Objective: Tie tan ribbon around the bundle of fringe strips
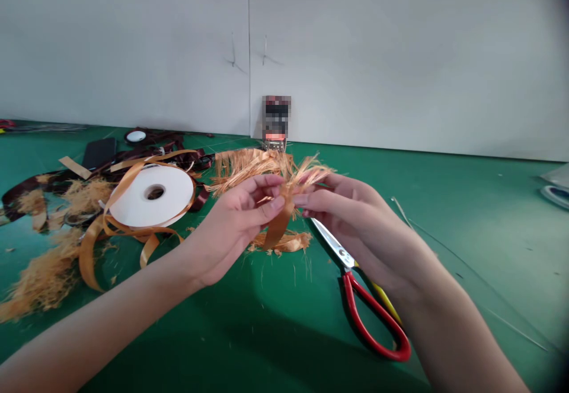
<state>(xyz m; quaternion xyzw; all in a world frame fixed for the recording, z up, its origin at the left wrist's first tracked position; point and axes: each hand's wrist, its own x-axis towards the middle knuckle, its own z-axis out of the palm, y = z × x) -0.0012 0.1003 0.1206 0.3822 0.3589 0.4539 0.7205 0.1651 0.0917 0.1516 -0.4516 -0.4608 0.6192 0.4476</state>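
Between my two hands is a short strip of orange-gold ribbon (pixel 280 227) with its upper end frayed into loose threads. My left hand (pixel 244 212) pinches it between thumb and fingers from the left. From the right, my right hand (pixel 351 209) grips the same ribbon near the frayed threads, its fingertips close to my left thumb. Behind the hands lies a fringed ribbon piece (pixel 242 168) with long loose threads. Another frayed ribbon piece (pixel 288 242) rests on the table just below the held strip. Red-handled scissors (pixel 377 322) lie partly under my right hand.
A white ribbon spool (pixel 133 200) with loose orange ribbon stands at left, among dark brown ribbon (pixel 26 188) and fluffy thread clumps (pixel 48 274). A small box-like object (pixel 276 121), blurred, leans by the white wall (pixel 400 55). Thin wire (pixel 466 286) crosses the green table (pixel 267 334) at right.
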